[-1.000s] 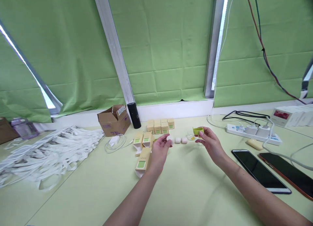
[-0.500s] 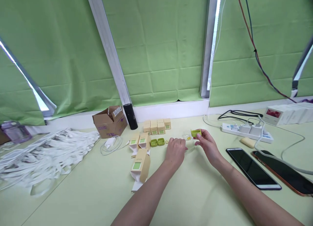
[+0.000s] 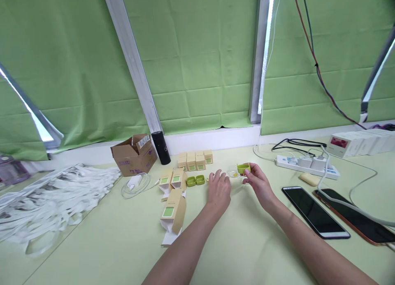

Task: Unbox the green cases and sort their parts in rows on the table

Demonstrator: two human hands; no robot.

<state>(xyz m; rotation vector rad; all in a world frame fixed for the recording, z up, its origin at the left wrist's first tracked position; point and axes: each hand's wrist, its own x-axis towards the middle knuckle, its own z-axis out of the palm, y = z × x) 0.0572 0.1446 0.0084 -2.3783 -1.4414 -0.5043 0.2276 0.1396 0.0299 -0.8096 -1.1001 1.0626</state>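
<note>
Head view: right hand [image 3: 259, 185] grips small green container [image 3: 243, 169] in its fingers, beside clear plastic piece [image 3: 233, 172]; left hand [image 3: 219, 191] palm down, fingers spread, any grip beneath hidden, cannot tell; two green cups [image 3: 200, 179] nearby on table [image 3: 123, 244]

A brown cardboard box [image 3: 131, 159] sits next to a black bottle [image 3: 161, 148]. Two phones [image 3: 314, 212] lie near a white power strip [image 3: 291, 163]. White straps [image 3: 61, 200] lie in a pile.
</note>
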